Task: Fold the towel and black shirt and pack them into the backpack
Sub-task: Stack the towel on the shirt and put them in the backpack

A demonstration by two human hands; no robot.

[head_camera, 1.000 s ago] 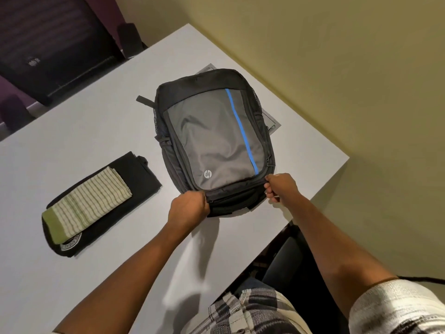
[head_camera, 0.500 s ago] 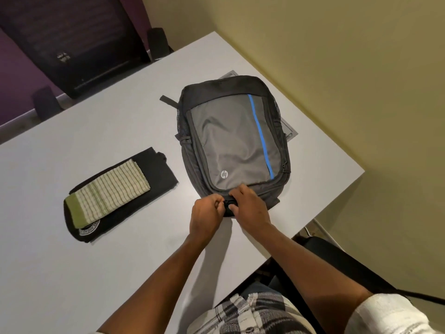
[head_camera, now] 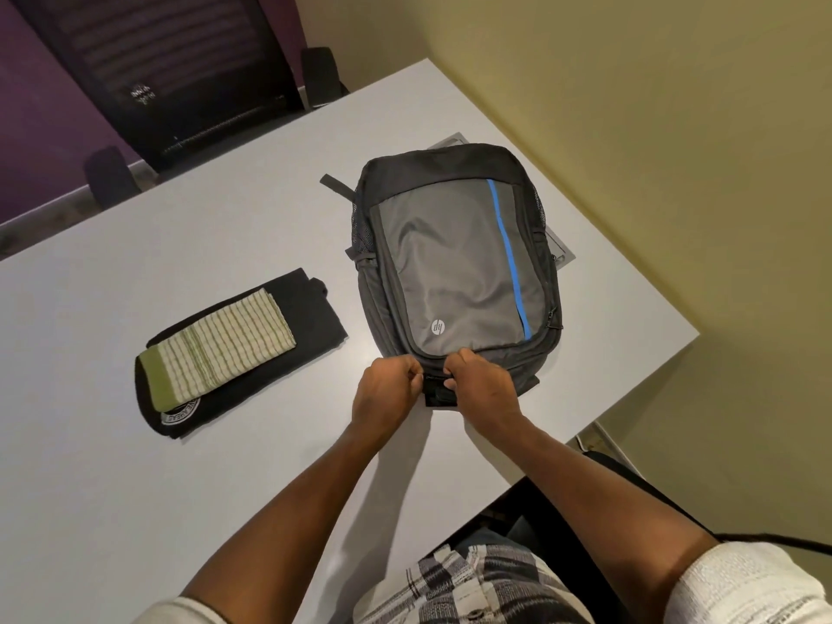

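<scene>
A grey and black backpack [head_camera: 454,268] with a blue stripe lies flat on the white table [head_camera: 180,488], its top end toward me. My left hand [head_camera: 387,394] and my right hand [head_camera: 481,389] sit side by side at that top edge, fingers curled and pinching the backpack's top by the black handle strap. The zipper looks closed. To the left, the folded green-striped towel [head_camera: 220,349] rests on top of the folded black shirt [head_camera: 310,317].
A black office chair [head_camera: 171,69] stands beyond the table's far edge. A grey flat sheet [head_camera: 558,245] pokes out from under the backpack on the right. The table's right edge runs close to a yellow wall [head_camera: 675,128]. Another chair seat [head_camera: 621,479] is by my right arm.
My hands came together from the backpack's two near corners to the middle of its top edge. The view shifted, so everything sits further right and lower in frame.
</scene>
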